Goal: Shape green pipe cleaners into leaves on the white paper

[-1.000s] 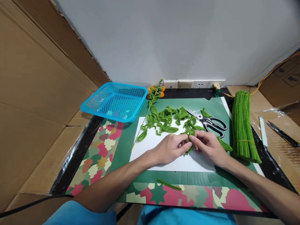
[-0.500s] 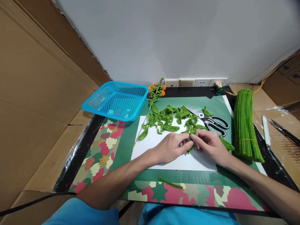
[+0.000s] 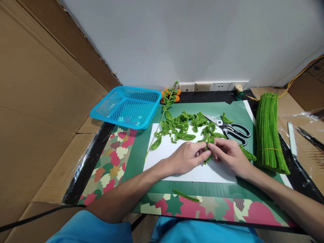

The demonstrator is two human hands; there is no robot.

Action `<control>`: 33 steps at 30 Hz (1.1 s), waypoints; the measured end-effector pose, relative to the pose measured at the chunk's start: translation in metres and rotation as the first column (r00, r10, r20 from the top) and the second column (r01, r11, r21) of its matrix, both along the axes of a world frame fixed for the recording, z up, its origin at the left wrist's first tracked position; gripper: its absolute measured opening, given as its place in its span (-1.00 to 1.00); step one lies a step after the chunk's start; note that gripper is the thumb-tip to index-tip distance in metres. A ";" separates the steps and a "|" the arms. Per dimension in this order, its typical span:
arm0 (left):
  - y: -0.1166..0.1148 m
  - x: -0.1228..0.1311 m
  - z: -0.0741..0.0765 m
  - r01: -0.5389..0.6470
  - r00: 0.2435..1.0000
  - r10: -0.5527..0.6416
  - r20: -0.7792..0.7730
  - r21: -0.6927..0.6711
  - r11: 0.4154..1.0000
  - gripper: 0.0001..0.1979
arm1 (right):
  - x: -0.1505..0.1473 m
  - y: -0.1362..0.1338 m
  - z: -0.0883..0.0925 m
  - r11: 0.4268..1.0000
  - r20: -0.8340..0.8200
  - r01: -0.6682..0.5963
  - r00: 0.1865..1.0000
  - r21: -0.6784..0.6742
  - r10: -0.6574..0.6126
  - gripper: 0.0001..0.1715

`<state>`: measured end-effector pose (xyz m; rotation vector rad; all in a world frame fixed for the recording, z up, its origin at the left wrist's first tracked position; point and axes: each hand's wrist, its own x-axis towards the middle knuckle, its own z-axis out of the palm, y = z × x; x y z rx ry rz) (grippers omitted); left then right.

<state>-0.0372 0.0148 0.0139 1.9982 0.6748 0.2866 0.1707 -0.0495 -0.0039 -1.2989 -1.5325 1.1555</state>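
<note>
My left hand [image 3: 191, 156] and my right hand [image 3: 227, 153] meet over the white sheet [image 3: 174, 168], thumbs and fingers pinching a green pipe-cleaner leaf [image 3: 209, 156]. The fingers hide most of that leaf. Just beyond it, more curled green pipe-cleaner leaves [image 3: 183, 126] lie in a loose heap. Scissors [image 3: 229, 128] with black and grey handles rest open-bladed behind my right hand. One folded leaf [image 3: 248, 154] sits beside my right wrist. A short green pipe-cleaner piece [image 3: 186, 195] lies near the table's front edge.
A blue plastic basket [image 3: 126, 107] stands at the back left. Beside it leans a stem with orange flowers [image 3: 165, 108]. The thick bundle of green pipe cleaners [image 3: 270, 135] stands on the right, with a white-handled tool [image 3: 292, 138] and pliers [image 3: 311, 139] past it. Sockets [image 3: 212, 86] line the wall.
The whole view has shifted slightly, so things appear a little further right and higher. Both hands keep their pinch on the leaf, with barely any finger movement.
</note>
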 end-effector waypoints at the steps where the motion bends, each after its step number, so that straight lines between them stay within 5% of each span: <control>1: 0.000 0.000 0.000 0.000 1.000 0.000 0.002 0.004 1.000 -0.66 | 0.000 0.000 0.000 1.000 0.001 0.000 1.000 0.001 0.000 -0.37; 33: -0.001 0.001 -0.002 0.004 0.999 -0.004 0.034 0.000 1.000 -0.65 | 0.002 -0.002 0.000 1.000 0.018 0.001 1.000 -0.011 -0.001 -0.35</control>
